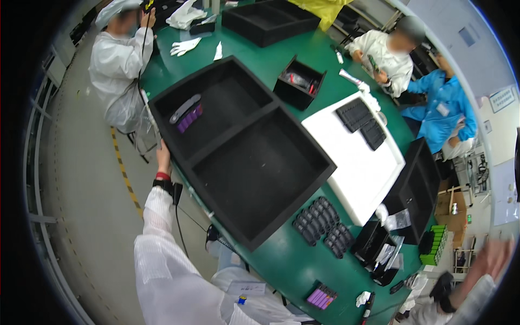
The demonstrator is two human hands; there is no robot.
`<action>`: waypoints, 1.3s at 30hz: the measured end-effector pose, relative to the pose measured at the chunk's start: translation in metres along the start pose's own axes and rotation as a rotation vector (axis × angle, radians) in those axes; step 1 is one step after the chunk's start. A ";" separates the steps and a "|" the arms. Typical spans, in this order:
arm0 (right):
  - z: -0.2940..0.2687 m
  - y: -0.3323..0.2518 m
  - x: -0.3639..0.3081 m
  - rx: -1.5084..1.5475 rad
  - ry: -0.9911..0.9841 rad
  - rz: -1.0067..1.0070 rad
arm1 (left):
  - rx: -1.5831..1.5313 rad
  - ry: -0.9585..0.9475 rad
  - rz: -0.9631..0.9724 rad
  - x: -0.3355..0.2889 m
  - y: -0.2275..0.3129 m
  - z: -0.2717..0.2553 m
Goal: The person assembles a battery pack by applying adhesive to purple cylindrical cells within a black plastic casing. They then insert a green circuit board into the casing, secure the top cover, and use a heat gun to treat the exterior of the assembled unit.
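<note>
While the left hand (163, 157) is at the left edge of a black two-compartment tray (235, 134) on the green tabletop (271, 266), its fingers' grip cannot be told. Purple cells (189, 120) and a grey curved piece (185, 108) lie in the far-left compartment (236, 98). The right hand (489, 258), raised near right, is too blurred to tell its fingers' spread.

Observed: a white glove (185, 46) lying flat on the green table (260, 60); yellow plastic (327, 12) at the far end. I note a co-worker in blue (440, 111) across the table, black-and-yellow tape (123, 169) along the grey floor (89, 179), and an open cardboard box (459, 216) at right.
</note>
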State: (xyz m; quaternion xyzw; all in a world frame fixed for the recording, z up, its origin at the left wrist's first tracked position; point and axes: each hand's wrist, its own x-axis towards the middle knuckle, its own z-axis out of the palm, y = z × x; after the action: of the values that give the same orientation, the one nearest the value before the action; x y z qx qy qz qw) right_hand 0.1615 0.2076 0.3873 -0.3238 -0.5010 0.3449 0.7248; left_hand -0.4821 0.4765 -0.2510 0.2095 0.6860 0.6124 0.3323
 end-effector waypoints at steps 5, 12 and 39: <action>0.050 0.139 0.070 -0.120 -0.018 0.326 | 0.292 0.127 0.377 0.028 -0.034 -0.059; 0.165 0.206 0.121 -0.020 -0.006 0.087 | 0.363 0.144 0.333 -0.035 0.014 -0.023; 0.495 0.860 0.208 -1.581 -1.014 0.115 | 0.166 0.120 0.111 -0.069 0.118 -0.008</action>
State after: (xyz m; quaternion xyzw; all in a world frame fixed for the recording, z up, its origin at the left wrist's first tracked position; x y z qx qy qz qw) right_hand -0.4049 0.9152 -0.0661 -0.5573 -0.8289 0.0397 -0.0280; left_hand -0.4542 0.4428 -0.1213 0.2371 0.7405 0.5823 0.2374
